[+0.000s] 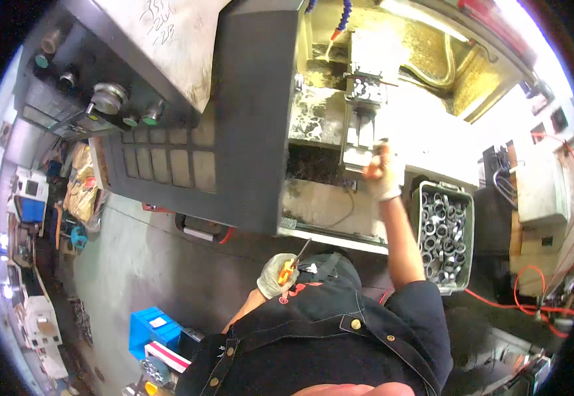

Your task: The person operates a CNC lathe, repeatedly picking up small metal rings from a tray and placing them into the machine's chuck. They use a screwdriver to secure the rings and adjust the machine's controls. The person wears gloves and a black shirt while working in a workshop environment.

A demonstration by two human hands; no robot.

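Note:
My left hand (276, 276), in a pale work glove, is closed around the orange-yellow handle of a screwdriver-like tool (287, 269). Its thin dark shaft points up and away, just in front of my apron. My right hand (382, 173), also gloved but with bare fingertips, reaches into the lit machine. Its fingers are curled at the near end of a metal vise (361, 125), beside a small dark part. Glare and blur hide what those fingers grip, if anything. A blue coolant hose (344, 16) with an orange nozzle hangs beyond the vise.
Right of my forearm stands a grey bin (468, 264) holding many metal rings. A dark machine door (251, 119) and a control panel (95, 86) with knobs fill the left side. A blue crate (143, 333) sits low left; an orange hose (498, 301) runs at right.

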